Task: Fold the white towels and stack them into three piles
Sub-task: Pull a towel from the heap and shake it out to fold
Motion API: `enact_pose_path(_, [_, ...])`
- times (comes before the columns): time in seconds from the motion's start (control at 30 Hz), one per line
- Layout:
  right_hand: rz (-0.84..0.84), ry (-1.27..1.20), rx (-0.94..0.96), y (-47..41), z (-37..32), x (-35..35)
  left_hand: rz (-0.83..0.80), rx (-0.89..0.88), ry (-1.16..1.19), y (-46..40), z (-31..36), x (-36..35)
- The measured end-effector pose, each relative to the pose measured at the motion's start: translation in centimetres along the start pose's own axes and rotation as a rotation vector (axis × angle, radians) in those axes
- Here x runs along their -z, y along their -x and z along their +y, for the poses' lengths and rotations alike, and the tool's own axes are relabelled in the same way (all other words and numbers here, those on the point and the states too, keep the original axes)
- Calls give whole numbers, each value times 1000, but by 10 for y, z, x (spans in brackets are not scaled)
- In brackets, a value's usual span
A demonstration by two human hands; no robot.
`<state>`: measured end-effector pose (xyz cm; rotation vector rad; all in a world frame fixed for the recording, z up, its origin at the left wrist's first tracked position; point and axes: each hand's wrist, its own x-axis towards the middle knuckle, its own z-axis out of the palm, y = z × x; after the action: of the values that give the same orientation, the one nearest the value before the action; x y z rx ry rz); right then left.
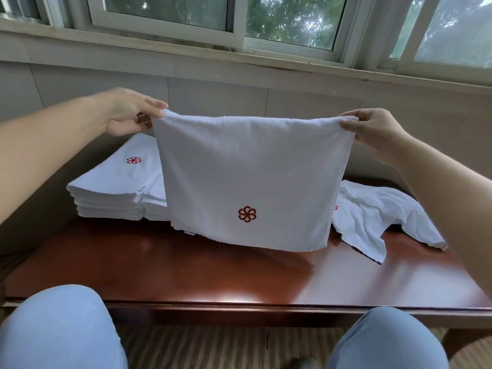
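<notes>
Both hands (127, 113) (372, 129) pinch towel (253, 177) corners, fold edge horizontal.

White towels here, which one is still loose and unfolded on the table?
The crumpled towel at the table's right. The stacked towels at the left lie folded flat, and the held towel hangs between the left hand and right hand.

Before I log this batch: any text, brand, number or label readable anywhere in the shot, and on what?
No readable words or numbers anywhere.
Held towel: red pinwheel emblem, a sign with no letters.
Folded stack: the same red emblem on its top towel; a small tag at its edge, too small to read.
Crumpled towel: a bit of red emblem, mostly hidden.
</notes>
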<state>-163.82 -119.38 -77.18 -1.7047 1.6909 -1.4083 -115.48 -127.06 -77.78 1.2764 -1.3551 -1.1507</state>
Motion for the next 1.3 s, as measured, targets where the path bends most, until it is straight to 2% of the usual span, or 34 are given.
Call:
enact_pose_path(0.1, [40, 58, 9, 10, -4, 8, 46, -112, -197, 10, 0, -7])
enact_pose_path(0.23, [131, 120, 53, 25, -17, 22, 287, -316, -539, 24, -2, -12])
enact_pose_path(0.43, [320, 276, 228, 55, -46, 50, 379, -539, -498, 53, 14, -2])
enact_pose_path(0.5, [388, 317, 333, 67, -55, 57, 348, -581, -431, 62, 19, 5])
enact_pose_path(0.57, [383, 350, 416, 76, -63, 61, 312, -649, -372, 67, 23, 11])
enact_pose_path(0.7, [354, 320, 398, 76, -70, 61, 306, -713, -368, 67, 29, 17])
enact_pose_path(0.8, [323, 336, 296, 57, -60, 44, 333, -715, -532, 55, 20, 9])
enact_pose_path(0.87, [284, 305, 188, 35, -45, 22, 374, -705, -669, 34, 7, -4])
enact_pose_path(0.9, [242, 322, 116, 22, -35, 8, 359, -644, -760, 22, -2, -13])
enact_pose_path(0.97, [41, 467, -73, 7, -14, -24, 209, -390, -969, 4, -28, -34])
enact_pose_path(1.03, [-159, 579, -132, 7, 15, -58, 23, -204, -1044, -5, -64, -54])
enact_pose_path(1.1, [-317, 614, -74, 19, 49, -87, -74, -196, -1022, -5, -109, -70])
enact_pose_path(1.2, [-563, 591, -198, 59, 111, -118, -122, -177, -1007, 11, -179, -83])
enact_pose_path(1.23, [-605, 575, -238, 75, 134, -125, -149, -145, -1019, 18, -202, -85])
enact_pose_path(1.3, [-575, 532, -259, 106, 170, -131, -249, -61, -1088, 31, -237, -86])
